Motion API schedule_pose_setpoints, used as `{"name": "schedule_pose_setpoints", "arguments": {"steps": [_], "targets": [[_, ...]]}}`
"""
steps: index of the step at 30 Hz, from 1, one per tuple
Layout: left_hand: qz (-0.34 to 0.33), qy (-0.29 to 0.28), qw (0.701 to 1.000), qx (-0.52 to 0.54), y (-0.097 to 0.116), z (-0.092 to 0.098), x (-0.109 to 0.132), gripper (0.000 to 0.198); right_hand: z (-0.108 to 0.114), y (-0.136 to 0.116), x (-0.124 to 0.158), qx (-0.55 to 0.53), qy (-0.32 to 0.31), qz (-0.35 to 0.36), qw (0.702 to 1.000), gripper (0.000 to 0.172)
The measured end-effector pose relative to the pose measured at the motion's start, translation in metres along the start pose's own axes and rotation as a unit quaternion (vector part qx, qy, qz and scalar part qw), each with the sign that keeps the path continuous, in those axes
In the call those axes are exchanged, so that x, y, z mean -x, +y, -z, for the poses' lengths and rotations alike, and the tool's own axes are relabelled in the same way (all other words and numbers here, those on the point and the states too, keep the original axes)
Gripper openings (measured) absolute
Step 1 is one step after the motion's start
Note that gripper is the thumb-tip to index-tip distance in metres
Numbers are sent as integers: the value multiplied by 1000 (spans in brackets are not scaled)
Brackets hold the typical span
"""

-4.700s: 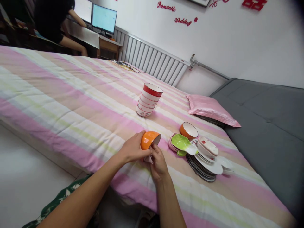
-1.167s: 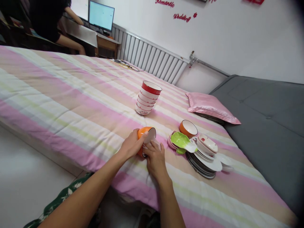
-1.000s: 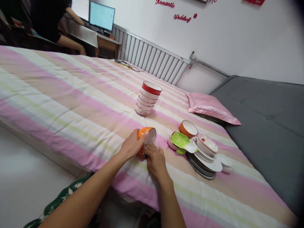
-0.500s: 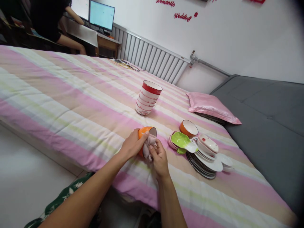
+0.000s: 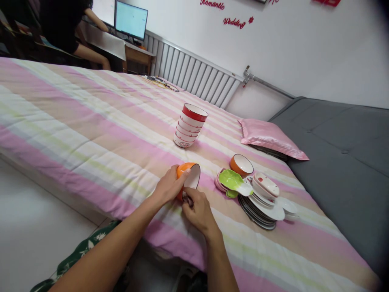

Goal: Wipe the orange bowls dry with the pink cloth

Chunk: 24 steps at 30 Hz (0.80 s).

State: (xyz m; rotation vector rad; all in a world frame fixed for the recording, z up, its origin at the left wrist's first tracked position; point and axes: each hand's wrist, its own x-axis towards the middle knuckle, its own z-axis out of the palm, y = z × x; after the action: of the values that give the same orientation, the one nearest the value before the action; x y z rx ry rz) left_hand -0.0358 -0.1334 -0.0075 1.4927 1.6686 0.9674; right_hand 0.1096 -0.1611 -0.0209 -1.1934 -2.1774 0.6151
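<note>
Left hand (image 5: 170,184) grips a bowl (image 5: 193,177) near the bed (image 5: 100,134) edge, plates (image 5: 258,215) well apart; right hand (image 5: 199,209) curled, hold unclear.

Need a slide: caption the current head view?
Left hand grips a tilted orange bowl; right hand at its rim; red-and-white bowl stack beyond.

On the bed (image 5: 100,134), a bowl stack (image 5: 187,133) stood behind the hand-held bowl (image 5: 193,177); to their right sat the plate pile (image 5: 254,215), with the pillow (image 5: 270,138) farther back, beside the headboard (image 5: 340,162)
</note>
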Motion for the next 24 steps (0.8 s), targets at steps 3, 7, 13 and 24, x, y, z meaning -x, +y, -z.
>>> {"name": "schedule_pose_setpoints", "arguments": {"steps": [3,7,13,24], "targets": [[1,-2,1000,4,0,-1,-1,69,-2,-1,1,94,6,1,996,24],[16,-3,1000,6,1,-1,-2,71,-8,4,1,130,4,3,992,26],[48,43,996,64,-2,-4,-3,82,-11,8,0,97,19,4,995,18],[87,-17,988,127,8,-8,5,81,-17,13,-6,25,127,-10,992,26]]}}
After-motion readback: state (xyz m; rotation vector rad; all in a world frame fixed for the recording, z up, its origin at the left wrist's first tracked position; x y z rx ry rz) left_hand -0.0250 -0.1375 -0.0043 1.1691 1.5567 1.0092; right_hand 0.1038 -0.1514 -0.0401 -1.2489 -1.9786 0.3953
